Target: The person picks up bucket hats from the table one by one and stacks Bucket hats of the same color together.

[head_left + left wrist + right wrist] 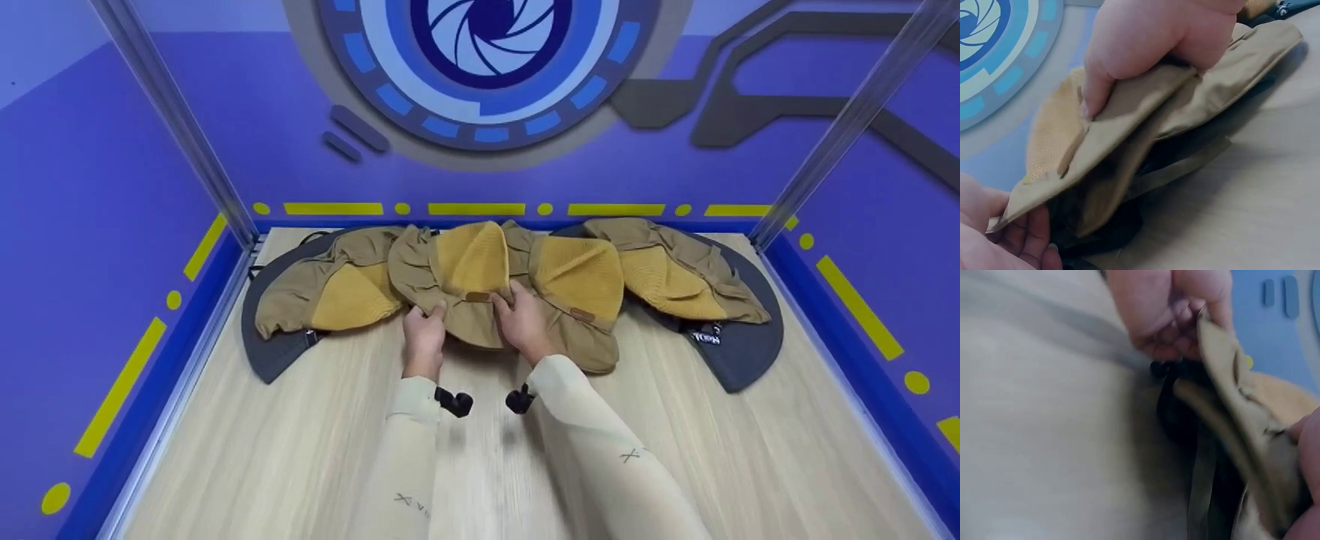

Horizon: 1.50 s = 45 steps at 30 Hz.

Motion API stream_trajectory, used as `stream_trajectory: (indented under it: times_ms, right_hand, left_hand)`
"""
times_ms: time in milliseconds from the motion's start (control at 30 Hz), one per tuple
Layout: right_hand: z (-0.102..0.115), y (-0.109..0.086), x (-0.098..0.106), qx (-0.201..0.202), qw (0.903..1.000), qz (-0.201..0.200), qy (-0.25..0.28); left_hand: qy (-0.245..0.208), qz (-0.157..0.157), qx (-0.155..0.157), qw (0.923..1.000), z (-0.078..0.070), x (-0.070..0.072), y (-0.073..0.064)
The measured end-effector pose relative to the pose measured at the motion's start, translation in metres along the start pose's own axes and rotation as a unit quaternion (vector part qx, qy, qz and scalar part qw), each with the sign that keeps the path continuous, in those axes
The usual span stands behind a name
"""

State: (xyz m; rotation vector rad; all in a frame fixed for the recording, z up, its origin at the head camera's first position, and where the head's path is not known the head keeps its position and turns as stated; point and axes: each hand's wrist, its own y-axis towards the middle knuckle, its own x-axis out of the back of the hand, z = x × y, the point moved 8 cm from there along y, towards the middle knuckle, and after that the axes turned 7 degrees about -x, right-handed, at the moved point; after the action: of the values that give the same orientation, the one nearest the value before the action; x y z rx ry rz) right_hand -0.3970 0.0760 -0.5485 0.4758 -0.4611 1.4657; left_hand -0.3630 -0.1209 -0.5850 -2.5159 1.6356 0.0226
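In the head view, a tan and mustard sun hat (pixel 472 259) with a small brown label stands at mid-row, tilted up off the wooden table. My left hand (pixel 424 337) pinches its tan brim at the left edge. Nearer the label, my right hand (pixel 523 322) grips the brim, thumb on top. The left wrist view shows the raised brim (pixel 1129 104) between both hands, with a strap (pixel 1185 166) and dark lining beneath it. Strap and underside also appear, blurred, in the right wrist view. Close at the right lies a similar hat (pixel 577 277), also labelled.
Two more tan and mustard hats with dark grey brims lie at the row's ends, one left (pixel 356 300) and one right (pixel 667 285). The wooden table (pixel 480 465) runs forward below the hands. Blue panels (pixel 225 150) and metal posts enclose it.
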Motion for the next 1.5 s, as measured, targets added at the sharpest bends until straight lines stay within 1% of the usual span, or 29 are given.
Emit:
stream_trajectory:
  times_ms: [133,200,300,400,500,567,633,733,833,900,967,1000,1033,1100,1133,1167,1200,1267,1333,1400,1433,1500]
  right_hand:
    - [0.005,-0.004,0.008,0.062,0.9978,-0.021,0.014]
    - [0.007,-0.005,0.016,0.09,0.9953,-0.027,0.025]
    - [0.008,-0.008,0.035,0.123,0.9917,-0.026,0.027]
    - [0.008,-0.012,0.059,0.156,0.9867,-0.017,0.041]
    - [0.007,-0.017,0.086,0.188,0.9805,-0.022,0.053]
    - [0.007,-0.022,0.105,0.205,0.9769,-0.036,0.05]
    - [0.006,-0.028,0.122,0.219,0.9739,-0.044,0.038]
    - [0.008,-0.039,0.139,0.244,0.9687,-0.042,0.014]
    - [0.012,-0.049,0.149,0.28,0.9597,-0.026,-0.005]
    - [0.014,-0.056,0.153,0.305,0.9523,-0.011,-0.005]
    - [0.015,-0.063,0.157,0.327,0.9452,0.005,0.006]
    - [0.016,-0.066,0.159,0.336,0.9417,0.012,0.013]
    - [0.017,-0.069,0.16,0.345,0.9383,0.019,0.021]
    - [0.019,-0.075,0.162,0.359,0.9322,0.033,0.032]
    - [0.02,-0.078,0.163,0.364,0.9298,0.04,0.035]
    - [0.022,-0.08,0.164,0.37,0.9272,0.044,0.036]
    - [0.023,-0.082,0.164,0.375,0.9248,0.049,0.037]
    - [0.023,-0.084,0.165,0.38,0.9224,0.06,0.038]
    - [0.022,-0.085,0.165,0.379,0.9224,0.065,0.038]
    - [0.021,-0.084,0.165,0.377,0.9236,0.063,0.034]
    - [0.019,-0.083,0.165,0.372,0.9259,0.06,0.029]
    - [0.017,-0.082,0.165,0.362,0.9311,0.045,0.016]
  left_hand:
    - [0.011,0.022,-0.001,0.9997,0.001,0.004,-0.002]
    - [0.005,0.034,-0.004,0.9994,0.0,0.005,-0.003]
    - [0.003,0.043,-0.01,0.999,-0.003,0.008,-0.003]
    - [0.029,0.055,-0.031,0.9976,-0.01,0.012,-0.001]
    - [0.08,0.08,-0.069,0.9911,-0.022,0.018,0.002]
    - [0.117,0.102,-0.103,0.9825,-0.032,0.019,0.006]
    - [0.153,0.118,-0.132,0.9722,-0.045,0.023,0.009]
    - [0.192,0.133,-0.177,0.956,-0.07,0.029,0.016]
    - [0.221,0.148,-0.23,0.9361,-0.1,0.034,0.023]
    - [0.239,0.165,-0.265,0.9195,-0.117,0.035,0.025]
    - [0.255,0.196,-0.29,0.9015,-0.128,0.032,0.025]
    - [0.255,0.22,-0.297,0.8936,-0.132,0.029,0.024]
    - [0.254,0.241,-0.3,0.8873,-0.133,0.028,0.022]
    - [0.236,0.285,-0.296,0.8805,-0.133,0.025,0.018]
    - [0.223,0.304,-0.286,0.8811,-0.13,0.025,0.016]
    - [0.204,0.318,-0.273,0.8844,-0.127,0.026,0.014]
    - [0.187,0.329,-0.261,0.888,-0.124,0.026,0.012]
    - [0.157,0.339,-0.232,0.898,-0.116,0.03,0.007]
    - [0.138,0.341,-0.206,0.9067,-0.108,0.034,0.002]
    - [0.122,0.341,-0.193,0.9121,-0.104,0.037,-0.002]
    - [0.115,0.34,-0.189,0.914,-0.103,0.038,-0.004]
    - [0.109,0.333,-0.192,0.9169,-0.105,0.042,-0.006]
